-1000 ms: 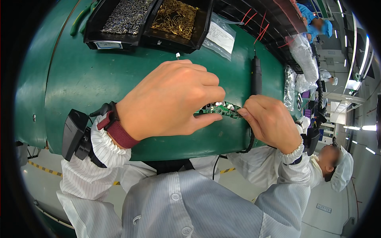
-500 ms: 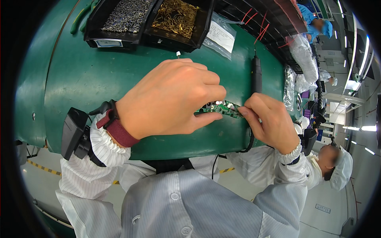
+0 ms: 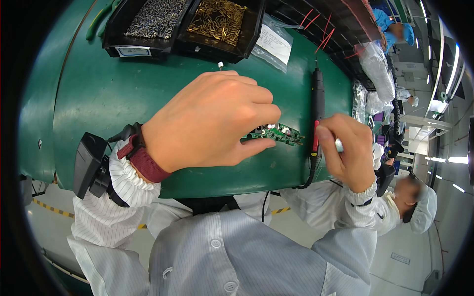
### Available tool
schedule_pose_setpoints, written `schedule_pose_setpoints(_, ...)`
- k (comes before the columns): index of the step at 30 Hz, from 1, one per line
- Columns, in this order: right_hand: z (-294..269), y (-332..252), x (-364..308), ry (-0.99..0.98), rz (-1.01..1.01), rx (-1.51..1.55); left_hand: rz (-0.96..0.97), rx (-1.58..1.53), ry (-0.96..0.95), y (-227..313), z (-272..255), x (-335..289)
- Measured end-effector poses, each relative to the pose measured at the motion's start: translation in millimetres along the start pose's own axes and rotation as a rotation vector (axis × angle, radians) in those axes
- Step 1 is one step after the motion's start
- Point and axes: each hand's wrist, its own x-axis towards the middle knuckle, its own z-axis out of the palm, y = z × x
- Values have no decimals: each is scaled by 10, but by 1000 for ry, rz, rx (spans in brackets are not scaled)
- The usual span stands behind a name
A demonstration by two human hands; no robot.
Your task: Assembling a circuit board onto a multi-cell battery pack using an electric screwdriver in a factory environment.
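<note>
My left hand (image 3: pixel 212 121) is closed on a small green circuit board (image 3: pixel 284 134), pinching it between thumb and fingers. The board carries white and dark parts, and its left end is hidden by the hand. My right hand (image 3: pixel 348 145) is off the board, beside the black and red electric screwdriver (image 3: pixel 317 106) lying on the bench. Its thumb and fingers are curled together. Something small and whitish (image 3: pixel 338 144) shows in the curl, too unclear to name. Just beyond my left knuckles is a small white connector (image 3: pixel 220 65).
Two black bins hold silver screw-like parts (image 3: pixel 155 19) and brass-coloured pins (image 3: pixel 217 22). Beside them lies a clear bag with a white label (image 3: pixel 273 44). Green-handled pliers (image 3: pixel 101 22) lie at far left. A person in white (image 3: pixel 395 209) sits at the right.
My right hand has let go of the board's right end and moved right, towards me, uncovering the screwdriver's red part. My left hand keeps hold of the board.
</note>
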Motion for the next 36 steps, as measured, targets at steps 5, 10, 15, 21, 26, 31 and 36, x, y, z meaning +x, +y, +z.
schedule_pose_setpoints(5,94,-58,-121,153,-101,176,4,-19,2,-14,28,6)
schedule_pose_setpoints(10,181,-80,-149,194,-87,224,3,-1,7,-19,15,7)
schedule_pose_setpoints(15,261,-63,-195,222,-77,197,7,-3,0,-30,36,12)
schedule_pose_setpoints(21,276,-153,-330,255,-26,47,-3,3,-5,23,11,-21)
schedule_pose_setpoints(26,389,-110,-330,368,-70,126,3,-13,8,9,58,-3)
schedule_pose_setpoints(31,425,-35,-233,376,-124,143,-10,0,-2,-70,25,50)
schedule_pose_setpoints(36,306,-41,-264,377,-174,134,36,0,39,29,-59,136)
